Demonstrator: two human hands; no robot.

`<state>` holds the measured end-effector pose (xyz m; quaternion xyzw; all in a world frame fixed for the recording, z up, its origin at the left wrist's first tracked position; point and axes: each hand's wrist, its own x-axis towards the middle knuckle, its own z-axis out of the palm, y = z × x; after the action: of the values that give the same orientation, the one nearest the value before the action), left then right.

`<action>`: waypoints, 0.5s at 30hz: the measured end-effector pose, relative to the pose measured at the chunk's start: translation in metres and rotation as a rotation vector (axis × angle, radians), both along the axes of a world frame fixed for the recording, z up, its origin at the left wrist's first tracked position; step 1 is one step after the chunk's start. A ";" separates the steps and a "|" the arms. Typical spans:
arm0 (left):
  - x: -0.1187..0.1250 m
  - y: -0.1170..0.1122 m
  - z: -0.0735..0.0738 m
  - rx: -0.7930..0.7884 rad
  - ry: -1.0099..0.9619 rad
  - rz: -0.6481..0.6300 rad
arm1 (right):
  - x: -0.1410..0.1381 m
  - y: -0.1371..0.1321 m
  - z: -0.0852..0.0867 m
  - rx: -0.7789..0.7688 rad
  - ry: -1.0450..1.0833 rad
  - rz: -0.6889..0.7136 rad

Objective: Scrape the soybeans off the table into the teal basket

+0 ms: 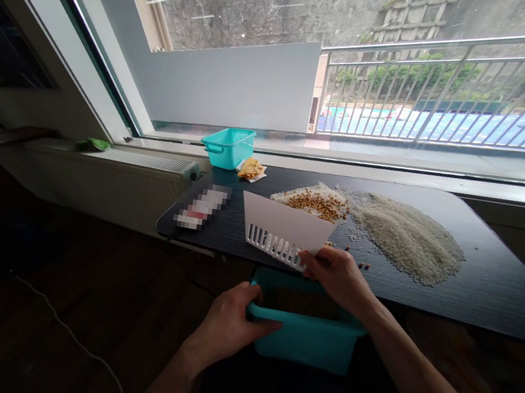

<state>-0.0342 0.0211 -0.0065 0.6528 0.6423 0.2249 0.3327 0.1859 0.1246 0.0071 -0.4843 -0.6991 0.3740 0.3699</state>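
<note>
My right hand [331, 269] pinches the lower right corner of a flat white slotted plate [288, 223], tilted over the near edge of the dark table. A row of slots runs along the plate's lower side. Just behind it lies a mixed pile of round brown beans [317, 203] and pale grains, partly hidden by the plate. To the right spreads a larger heap of rice [400, 238]. My left hand [238, 317] grips the left rim of a turquoise bin [308, 343] below the table edge. Dark grainy contents show inside that bin.
A second turquoise bin [230, 148] stands at the table's far left corner, with a crumpled yellow snack wrapper [252, 169] beside it. A blurred packet [204, 206] lies on the left of the table [494, 291]. A radiator [145, 169] and window border the workspace.
</note>
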 end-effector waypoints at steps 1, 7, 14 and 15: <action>0.000 0.000 0.000 0.009 0.002 0.001 | 0.000 0.003 -0.001 0.007 0.002 -0.021; 0.004 0.005 0.000 0.035 0.017 -0.005 | 0.007 0.021 -0.009 0.057 0.009 -0.172; 0.035 0.030 0.000 0.057 -0.003 -0.118 | 0.037 0.026 0.023 0.043 0.036 -0.213; 0.041 0.034 -0.001 0.048 -0.008 -0.126 | 0.048 0.022 0.033 0.044 0.040 -0.226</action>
<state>0.0066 0.0547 -0.0077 0.6990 0.5930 0.2215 0.3328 0.2339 0.1467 0.0405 -0.5440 -0.6408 0.3240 0.4340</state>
